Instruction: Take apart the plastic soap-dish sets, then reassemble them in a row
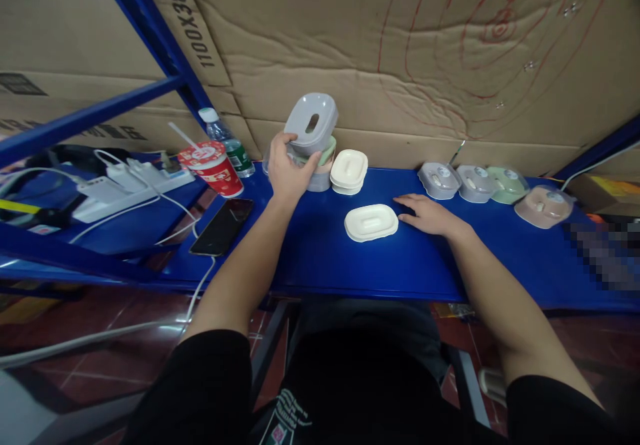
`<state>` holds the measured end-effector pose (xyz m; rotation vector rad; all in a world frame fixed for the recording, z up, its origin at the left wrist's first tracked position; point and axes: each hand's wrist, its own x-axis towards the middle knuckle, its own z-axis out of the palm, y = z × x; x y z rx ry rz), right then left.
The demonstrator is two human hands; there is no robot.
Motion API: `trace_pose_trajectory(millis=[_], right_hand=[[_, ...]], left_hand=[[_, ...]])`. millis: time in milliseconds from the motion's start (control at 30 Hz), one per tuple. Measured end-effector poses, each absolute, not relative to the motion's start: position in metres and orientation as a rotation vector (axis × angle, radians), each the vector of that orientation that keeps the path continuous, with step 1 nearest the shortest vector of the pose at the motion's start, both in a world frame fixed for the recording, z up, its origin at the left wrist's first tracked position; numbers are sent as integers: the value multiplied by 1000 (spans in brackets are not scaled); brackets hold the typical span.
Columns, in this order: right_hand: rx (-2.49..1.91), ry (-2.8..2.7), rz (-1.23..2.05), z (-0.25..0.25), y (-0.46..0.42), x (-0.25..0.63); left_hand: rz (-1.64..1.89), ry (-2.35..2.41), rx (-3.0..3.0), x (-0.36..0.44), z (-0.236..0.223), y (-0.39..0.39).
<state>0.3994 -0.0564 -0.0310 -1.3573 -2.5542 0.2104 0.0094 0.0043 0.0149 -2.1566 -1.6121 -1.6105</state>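
My left hand [291,168] is closed on the near edge of a grey plastic soap box shell [313,122] with an oval slot in its middle. It tilts above a stack of similar shells, whose green and pink edges [327,158] show partly behind my hand. A pair of cream oval trays [349,168] sits just right of the stack. Nearer to me, a single cream tray [371,221] lies flat on the blue table [320,258]. Beside its right end my right hand [425,215] rests on the table, fingers stretched and holding nothing.
Soap boxes with clear covers stand at the right: two grey [440,180] [476,184], one green [506,184] and one pink [543,205]. On the left are a red cup with a straw [215,168], a bottle [230,145], a phone [223,227] and a power strip [133,192]. Cardboard [350,65] walls the back.
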Motion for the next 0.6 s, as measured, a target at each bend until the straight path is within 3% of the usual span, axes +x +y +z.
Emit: trace_pose_trajectory(millis=[167, 333, 600], right_hand=[[-1383, -2300, 237, -18, -63, 393], [-1298, -1922, 339, -3, -68, 387], [-1317, -2066, 520, -9, -71, 373]], left_hand=[[-1548, -1494, -2310, 28, 16, -25], [-1080, -1097, -2821, 59, 10, -54], [-618, -1084, -3025, 57, 10, -57]])
